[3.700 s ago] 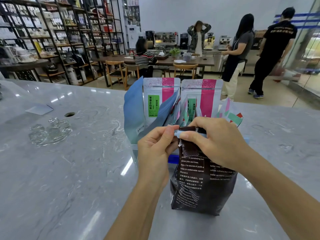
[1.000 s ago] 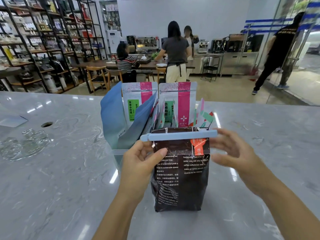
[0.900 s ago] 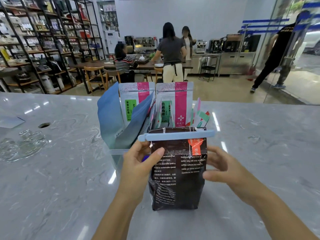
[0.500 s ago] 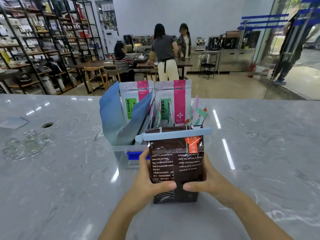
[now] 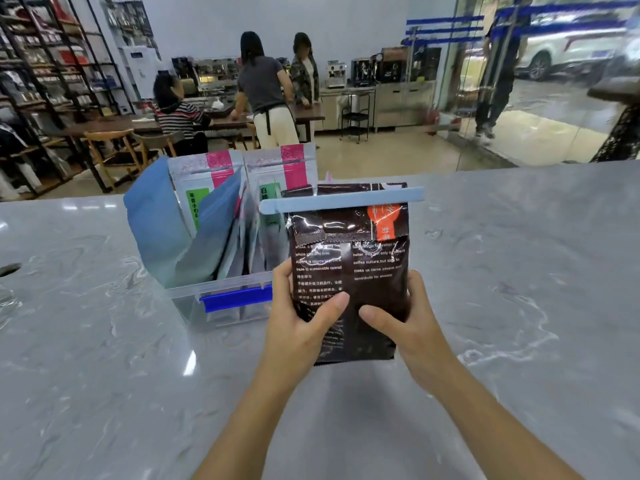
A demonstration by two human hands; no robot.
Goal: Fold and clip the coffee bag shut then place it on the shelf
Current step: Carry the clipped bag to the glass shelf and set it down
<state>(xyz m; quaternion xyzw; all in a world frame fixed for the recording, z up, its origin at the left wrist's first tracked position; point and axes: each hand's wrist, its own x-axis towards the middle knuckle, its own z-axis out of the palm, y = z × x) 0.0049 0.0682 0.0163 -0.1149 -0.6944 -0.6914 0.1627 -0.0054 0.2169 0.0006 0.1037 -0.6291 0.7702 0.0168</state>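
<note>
To the left of the coffee bag (image 5: 349, 271), a clear plastic box (image 5: 221, 299) with a blue latch is seen on the grey marble counter (image 5: 104, 375), packed with upright pouches (image 5: 207, 209) in blue, silver and pink. The box is just beside the bag and partly hidden by it. Half a second earlier the bag stood in front of the box's right half; it is now shifted to the right of it and raised, its bottom edge clear of the counter. The bag's left side is gripped by the left hand (image 5: 301, 327), fingers wrapped behind and thumb pressed flat on the front. The bag is held upright, its folded top pinched shut under a pale blue clip (image 5: 341, 201) that runs across the full width and overhangs both edges. The bag's right side is gripped by the right hand (image 5: 408, 327) in the same way, thumb on the front near the other thumb. Both hands are closed on the lower half, as before.
</note>
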